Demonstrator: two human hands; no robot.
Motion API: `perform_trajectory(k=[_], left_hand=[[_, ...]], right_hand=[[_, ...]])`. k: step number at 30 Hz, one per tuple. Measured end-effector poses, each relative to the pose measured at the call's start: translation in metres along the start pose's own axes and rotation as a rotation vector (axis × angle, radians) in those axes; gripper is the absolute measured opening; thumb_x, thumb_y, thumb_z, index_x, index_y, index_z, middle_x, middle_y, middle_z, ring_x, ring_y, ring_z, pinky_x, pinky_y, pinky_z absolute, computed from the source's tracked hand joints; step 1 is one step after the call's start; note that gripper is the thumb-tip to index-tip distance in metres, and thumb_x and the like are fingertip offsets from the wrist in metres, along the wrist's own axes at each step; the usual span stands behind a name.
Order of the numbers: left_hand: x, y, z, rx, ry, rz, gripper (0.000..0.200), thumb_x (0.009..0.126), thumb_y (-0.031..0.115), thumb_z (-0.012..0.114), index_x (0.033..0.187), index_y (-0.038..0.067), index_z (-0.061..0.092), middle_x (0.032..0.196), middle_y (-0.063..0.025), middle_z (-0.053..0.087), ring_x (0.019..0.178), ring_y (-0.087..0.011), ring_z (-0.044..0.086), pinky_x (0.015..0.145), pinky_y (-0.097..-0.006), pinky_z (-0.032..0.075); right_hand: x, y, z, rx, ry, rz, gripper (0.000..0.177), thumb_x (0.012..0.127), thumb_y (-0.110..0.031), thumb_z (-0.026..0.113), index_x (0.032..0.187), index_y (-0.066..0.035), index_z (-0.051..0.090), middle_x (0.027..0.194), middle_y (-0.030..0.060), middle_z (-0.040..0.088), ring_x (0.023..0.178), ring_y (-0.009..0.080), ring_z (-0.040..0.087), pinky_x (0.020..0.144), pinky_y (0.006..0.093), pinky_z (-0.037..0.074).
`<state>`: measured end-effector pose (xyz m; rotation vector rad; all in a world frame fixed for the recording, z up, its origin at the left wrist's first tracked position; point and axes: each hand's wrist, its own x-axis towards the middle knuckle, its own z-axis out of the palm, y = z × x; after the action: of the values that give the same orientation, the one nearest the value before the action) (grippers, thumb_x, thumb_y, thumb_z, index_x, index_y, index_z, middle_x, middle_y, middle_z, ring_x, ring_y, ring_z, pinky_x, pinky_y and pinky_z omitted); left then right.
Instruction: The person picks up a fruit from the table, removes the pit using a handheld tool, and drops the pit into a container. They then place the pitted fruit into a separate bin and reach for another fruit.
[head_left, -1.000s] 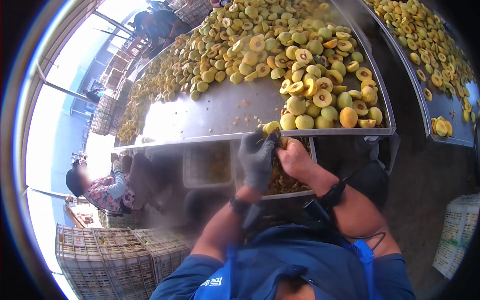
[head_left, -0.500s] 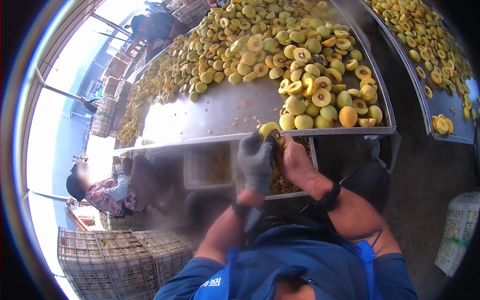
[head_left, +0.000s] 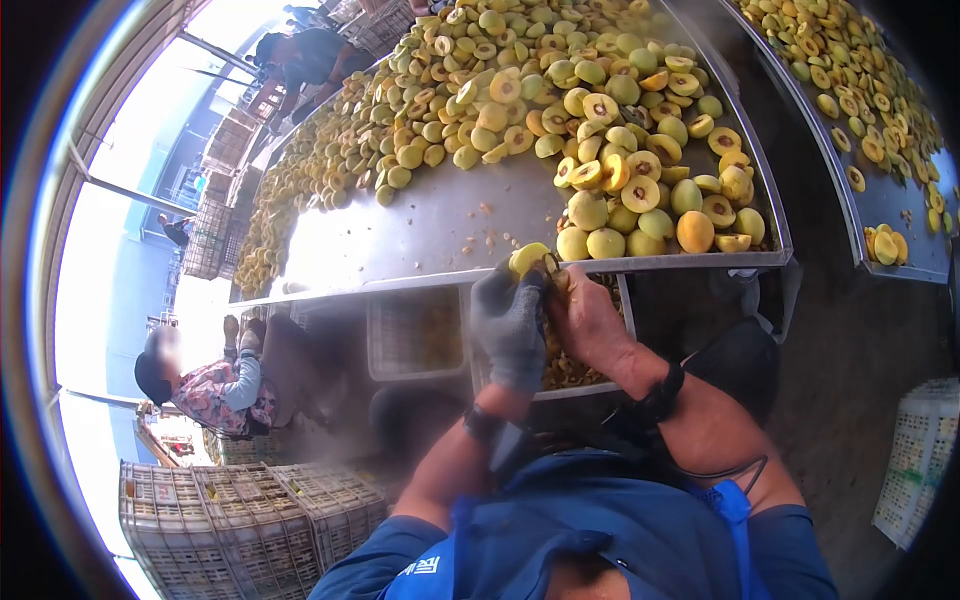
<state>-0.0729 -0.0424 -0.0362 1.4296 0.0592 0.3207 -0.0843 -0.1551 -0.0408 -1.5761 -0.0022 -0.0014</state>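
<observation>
Holds a yellow-green fruit piece (head_left: 529,259) in the gloved left grip (head_left: 507,325), clamped between thumb and fingers at the front edge of the metal counter (head_left: 400,235). Has the bare right grip (head_left: 597,325) just beside it, with fingers drawn together near the same fruit; cannot tell whether clamped on it or on something hidden between the two. Wears a dark band (head_left: 665,390) on the right wrist. Faces a large heap of fruit (head_left: 600,190) spread over the far and right parts of the counter, with many cut faces showing brown hollows. Has a crate of brownish scraps (head_left: 585,390) below the grips, partly covered, and a pale crate (head_left: 420,375) to its left. Shares the place with a person in a floral top (head_left: 225,395) on the left. Has stacked crates (head_left: 230,520) at lower left and a second counter (head_left: 890,205) with more fruit at right.
</observation>
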Motion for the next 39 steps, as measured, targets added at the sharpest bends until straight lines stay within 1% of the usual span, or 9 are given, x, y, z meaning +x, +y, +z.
perform_trajectory(k=[3,19,22,25,28,31,34,36,39], left_hand=[[0.001,-0.007,-0.003,-0.023,0.017,-0.004,0.032,0.091,0.0,0.074,0.12,-0.005,0.06,0.113,-0.0129,0.069,0.1,-0.0161,0.067,0.088,-0.027,0.055],[-0.006,-0.007,0.0,0.026,0.037,-0.041,0.029,0.094,0.008,0.073,0.119,-0.002,0.062,0.112,-0.007,0.067,0.098,-0.0106,0.063,0.088,-0.0247,0.054],[-0.006,-0.005,0.003,0.06,0.037,-0.028,0.029,0.094,0.009,0.073,0.118,-0.002,0.062,0.112,-0.0068,0.067,0.098,-0.0104,0.063,0.088,-0.0246,0.053],[-0.006,-0.007,0.002,0.108,0.043,-0.014,0.029,0.094,0.009,0.073,0.118,-0.002,0.062,0.112,-0.0067,0.067,0.098,-0.0103,0.062,0.088,-0.0245,0.053],[-0.007,-0.006,0.005,0.111,0.045,-0.021,0.029,0.095,0.009,0.073,0.118,-0.003,0.062,0.111,-0.0066,0.067,0.098,-0.0101,0.062,0.089,-0.0246,0.053],[-0.008,-0.003,0.007,0.073,0.043,-0.029,0.028,0.095,0.009,0.073,0.118,-0.003,0.062,0.111,-0.0065,0.068,0.098,-0.0101,0.062,0.089,-0.0247,0.052],[-0.006,-0.005,0.003,0.026,0.023,-0.014,0.028,0.094,0.009,0.073,0.118,-0.002,0.062,0.111,-0.0063,0.068,0.098,-0.0104,0.062,0.089,-0.0252,0.052],[-0.005,-0.002,0.002,0.0,0.011,-0.02,0.027,0.094,0.007,0.073,0.117,-0.002,0.063,0.111,-0.0062,0.068,0.098,-0.0108,0.062,0.089,-0.0257,0.052],[0.001,-0.004,-0.01,0.048,-0.065,0.041,0.026,0.098,0.009,0.065,0.119,-0.004,0.06,0.11,-0.01,0.067,0.095,-0.0147,0.065,0.086,-0.0285,0.054]], right_hand=[[0.0,0.003,0.001,0.011,0.007,-0.03,0.025,0.096,-0.014,0.064,0.111,0.003,0.055,0.096,0.0259,0.07,0.101,0.0419,0.069,0.083,0.0431,0.053],[-0.005,0.005,0.006,-0.061,0.04,-0.012,0.029,0.094,-0.016,0.067,0.11,0.003,0.052,0.093,0.027,0.069,0.098,0.0486,0.065,0.078,0.0479,0.053],[-0.006,0.008,0.008,-0.039,0.09,-0.089,0.052,0.106,-0.048,0.047,0.111,0.004,0.056,0.087,0.0305,0.069,0.088,0.0479,0.069,0.074,0.0486,0.053],[-0.003,0.017,0.012,-0.039,0.107,-0.079,0.05,0.106,-0.046,0.047,0.11,0.003,0.055,0.085,0.0306,0.068,0.087,0.0489,0.068,0.073,0.0486,0.053],[-0.002,0.02,0.012,-0.056,0.103,-0.04,0.048,0.107,-0.044,0.047,0.11,0.003,0.057,0.09,0.0299,0.069,0.089,0.0427,0.071,0.076,0.045,0.053],[0.002,0.022,0.015,0.138,0.045,-0.086,0.039,0.106,-0.035,0.05,0.114,0.002,0.059,0.096,0.0222,0.072,0.091,0.0277,0.07,0.081,0.039,0.053],[0.005,0.006,-0.004,0.336,-0.285,-0.01,0.028,0.104,-0.023,0.053,0.118,0.0,0.062,0.103,0.0118,0.07,0.097,0.0155,0.063,0.087,0.0338,0.052],[0.004,-0.004,-0.007,0.362,-0.308,0.032,0.024,0.102,-0.017,0.055,0.118,0.0,0.063,0.104,0.0082,0.069,0.097,0.0143,0.061,0.088,0.0327,0.052],[0.005,-0.004,-0.012,0.339,-0.365,0.052,0.022,0.1,-0.01,0.056,0.117,0.002,0.062,0.104,0.0062,0.069,0.097,0.0124,0.061,0.089,0.0312,0.051]])
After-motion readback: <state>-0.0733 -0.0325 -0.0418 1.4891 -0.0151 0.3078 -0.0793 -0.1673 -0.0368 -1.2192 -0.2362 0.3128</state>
